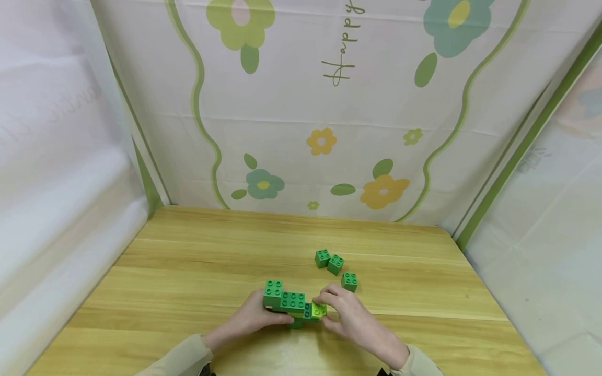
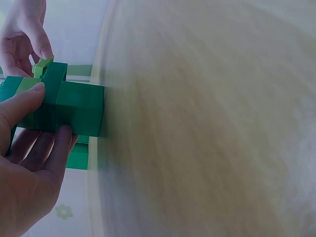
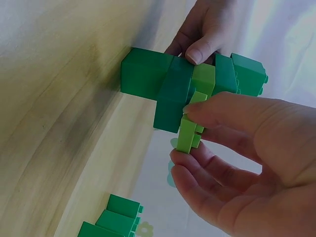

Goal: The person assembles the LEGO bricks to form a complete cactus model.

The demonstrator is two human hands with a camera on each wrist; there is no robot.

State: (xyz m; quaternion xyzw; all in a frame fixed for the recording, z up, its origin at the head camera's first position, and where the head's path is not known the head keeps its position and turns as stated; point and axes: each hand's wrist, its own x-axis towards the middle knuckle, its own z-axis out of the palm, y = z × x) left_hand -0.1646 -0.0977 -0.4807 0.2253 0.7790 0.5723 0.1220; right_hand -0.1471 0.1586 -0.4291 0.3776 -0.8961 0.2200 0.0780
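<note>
My left hand (image 1: 251, 316) grips a stepped assembly of green toy building bricks (image 1: 292, 301), thumb on the near side and fingers round the far side. A tall brick stands at its upper left end, and a lime layer (image 3: 203, 77) sits between darker green ones. At the right end, my right hand (image 1: 352, 316) pinches a thin lime brick (image 1: 319, 311) between thumb and fingers. In the right wrist view this lime piece lies against the dark green brick (image 3: 173, 91), studs facing away from the table. The left palm is mostly hidden behind the bricks in the head view.
Three loose green bricks lie beyond the right hand: two close together (image 1: 335, 264) and one nearer (image 1: 349, 281). The wooden table (image 1: 211, 250) is enclosed by white cloth walls (image 1: 282, 104) with printed flowers at the back and sides.
</note>
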